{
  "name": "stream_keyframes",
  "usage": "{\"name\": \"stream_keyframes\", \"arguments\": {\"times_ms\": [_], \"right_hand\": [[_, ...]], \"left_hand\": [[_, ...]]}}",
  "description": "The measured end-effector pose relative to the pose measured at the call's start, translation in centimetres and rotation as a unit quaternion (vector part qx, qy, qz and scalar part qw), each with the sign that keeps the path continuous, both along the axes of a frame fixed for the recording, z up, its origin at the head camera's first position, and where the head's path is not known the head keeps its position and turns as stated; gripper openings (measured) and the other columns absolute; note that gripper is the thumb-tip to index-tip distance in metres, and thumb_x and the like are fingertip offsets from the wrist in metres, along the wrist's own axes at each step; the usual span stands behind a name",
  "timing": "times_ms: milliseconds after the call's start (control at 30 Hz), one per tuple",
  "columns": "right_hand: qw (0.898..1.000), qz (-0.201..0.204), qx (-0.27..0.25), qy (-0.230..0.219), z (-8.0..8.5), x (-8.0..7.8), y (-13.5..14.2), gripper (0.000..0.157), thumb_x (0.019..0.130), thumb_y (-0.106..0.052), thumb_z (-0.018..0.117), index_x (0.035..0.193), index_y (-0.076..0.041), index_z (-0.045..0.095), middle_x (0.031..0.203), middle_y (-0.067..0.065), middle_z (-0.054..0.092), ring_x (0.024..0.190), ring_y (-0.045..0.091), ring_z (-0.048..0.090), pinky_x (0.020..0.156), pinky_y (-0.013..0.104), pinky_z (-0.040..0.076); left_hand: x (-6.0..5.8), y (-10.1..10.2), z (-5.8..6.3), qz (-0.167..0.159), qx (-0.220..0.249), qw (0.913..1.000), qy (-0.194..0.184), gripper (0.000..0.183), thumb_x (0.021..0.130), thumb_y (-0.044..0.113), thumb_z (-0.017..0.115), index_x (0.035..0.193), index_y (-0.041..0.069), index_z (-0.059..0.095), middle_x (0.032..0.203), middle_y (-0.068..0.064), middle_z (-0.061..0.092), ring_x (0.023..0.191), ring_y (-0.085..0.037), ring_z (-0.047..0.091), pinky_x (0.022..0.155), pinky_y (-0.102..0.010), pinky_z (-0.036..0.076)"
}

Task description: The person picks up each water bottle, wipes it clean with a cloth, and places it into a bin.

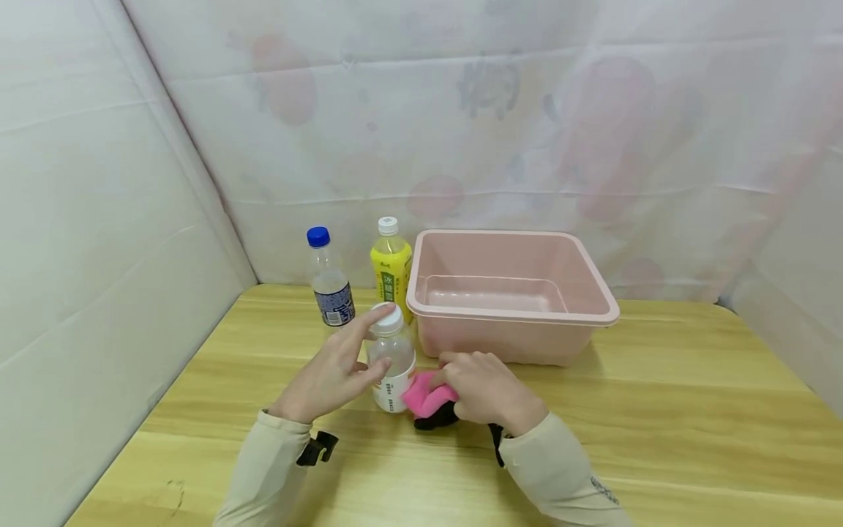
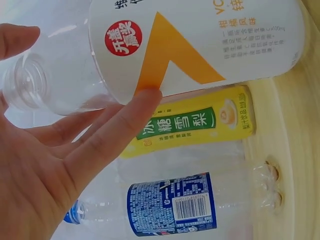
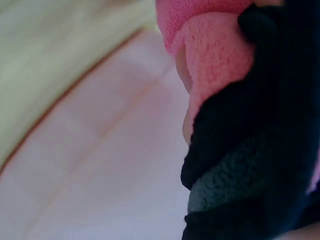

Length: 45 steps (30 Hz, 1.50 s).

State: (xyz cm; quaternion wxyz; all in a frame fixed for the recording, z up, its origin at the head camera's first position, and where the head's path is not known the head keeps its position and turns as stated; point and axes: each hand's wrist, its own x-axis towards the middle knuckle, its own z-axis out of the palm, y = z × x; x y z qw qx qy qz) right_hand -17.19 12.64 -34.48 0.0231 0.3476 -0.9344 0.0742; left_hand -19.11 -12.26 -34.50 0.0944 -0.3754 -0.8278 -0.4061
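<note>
A clear plastic bottle (image 1: 393, 359) with a white cap stands on the table. My left hand (image 1: 332, 377) holds it, one finger at the cap and the thumb by its side. In the left wrist view, fingers lie along the bottle's white and orange label (image 2: 170, 55). My right hand (image 1: 484, 388) grips a fluffy cloth, pink (image 1: 426, 395) with black parts, against the bottle's lower right side. Much of the cloth (image 3: 220, 55) shows in the right wrist view; the fingers there are mostly hidden.
Behind my left hand stands a blue-capped bottle (image 1: 334, 293) with a blue label. Beside it is a yellow-labelled bottle (image 1: 391, 263) with a white cap. A pink plastic basin (image 1: 507, 337) sits at the back right. White curtains (image 1: 395, 132) surround the wooden table (image 1: 691, 424).
</note>
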Motion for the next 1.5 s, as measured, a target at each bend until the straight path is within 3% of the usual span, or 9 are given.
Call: {"name": "stream_keyframes", "arguments": {"times_ms": [300,500,600,833,933,1000,1133,1300,1500], "right_hand": [[0.998,-0.017,-0.063,0.004,2.4,0.5,2.6,0.044,0.066,0.009,0.065,0.095,-0.021,0.079,0.085,-0.011,0.053,0.069,0.010,0.050,0.059,0.030,0.045],[0.990,0.005,-0.135,0.032,3.4,0.2,4.3,0.038,0.071,0.003,0.075,0.100,-0.022,0.080,0.100,-0.008,0.064,0.084,0.014,0.061,0.072,0.037,0.053],[0.978,0.025,-0.194,0.066,3.6,0.0,5.0,0.038,0.073,0.003,0.081,0.103,-0.019,0.080,0.106,-0.004,0.066,0.093,0.018,0.064,0.079,0.041,0.055],[0.939,0.068,-0.296,0.159,3.3,-0.6,4.1,0.058,0.068,0.015,0.069,0.119,-0.012,0.074,0.122,0.008,0.064,0.107,0.030,0.064,0.088,0.047,0.054],[0.921,0.085,-0.331,0.186,2.8,-0.8,2.9,0.060,0.070,0.013,0.070,0.126,-0.010,0.071,0.127,0.012,0.062,0.111,0.031,0.063,0.092,0.045,0.055],[0.916,0.096,-0.334,0.202,2.4,-0.9,2.1,0.059,0.071,0.012,0.071,0.127,-0.009,0.070,0.126,0.013,0.062,0.109,0.031,0.065,0.089,0.044,0.057],[0.918,0.107,-0.313,0.218,1.6,-1.0,1.0,0.055,0.071,0.013,0.074,0.122,-0.006,0.072,0.123,0.012,0.062,0.101,0.028,0.067,0.082,0.043,0.060],[0.926,0.096,-0.302,0.206,1.4,-0.8,0.7,0.048,0.072,0.014,0.075,0.115,-0.007,0.075,0.120,0.010,0.063,0.098,0.026,0.068,0.081,0.042,0.060],[0.944,0.084,-0.268,0.174,1.8,-0.5,0.7,0.041,0.075,0.013,0.069,0.105,-0.013,0.075,0.119,0.006,0.063,0.098,0.023,0.067,0.081,0.042,0.059]], "left_hand": [[-0.1,0.8,-0.1,0.010,-0.014,0.9993,0.032,0.063,0.096,0.016,0.070,0.150,0.006,0.038,0.145,-0.018,0.051,0.119,-0.030,0.057,0.070,-0.031,0.059],[0.0,0.6,-0.1,0.023,0.004,0.9996,0.018,0.060,0.096,0.013,0.072,0.148,0.015,0.043,0.133,-0.015,0.045,0.117,-0.032,0.051,0.071,-0.038,0.061],[-0.1,0.4,-0.1,0.015,0.019,0.9996,0.017,0.058,0.095,0.010,0.071,0.147,0.015,0.046,0.131,-0.014,0.045,0.120,-0.034,0.052,0.079,-0.045,0.061],[-0.4,-0.4,0.0,-0.002,0.027,0.9990,0.035,0.058,0.092,0.001,0.067,0.146,0.010,0.048,0.136,-0.011,0.055,0.124,-0.031,0.056,0.089,-0.051,0.058],[-0.5,-0.3,0.0,-0.018,0.033,0.9989,0.029,0.058,0.090,-0.004,0.063,0.145,0.007,0.047,0.141,-0.014,0.054,0.122,-0.032,0.056,0.088,-0.048,0.059],[-0.5,-0.2,0.0,-0.028,0.037,0.9987,0.021,0.059,0.089,-0.006,0.062,0.145,0.005,0.047,0.143,-0.015,0.053,0.118,-0.031,0.057,0.086,-0.044,0.060],[-0.5,-0.2,0.0,-0.036,0.044,0.9984,0.003,0.059,0.089,-0.006,0.062,0.145,0.003,0.047,0.145,-0.017,0.051,0.112,-0.030,0.055,0.081,-0.039,0.061],[-0.4,-0.4,0.0,-0.045,0.046,0.9979,-0.004,0.060,0.090,-0.006,0.063,0.146,0.003,0.046,0.145,-0.017,0.050,0.122,-0.033,0.053,0.080,-0.037,0.061],[-0.4,-0.4,0.0,-0.051,0.053,0.9972,-0.016,0.062,0.088,-0.009,0.059,0.147,0.004,0.045,0.144,-0.015,0.051,0.126,-0.030,0.052,0.084,-0.042,0.060]]}}
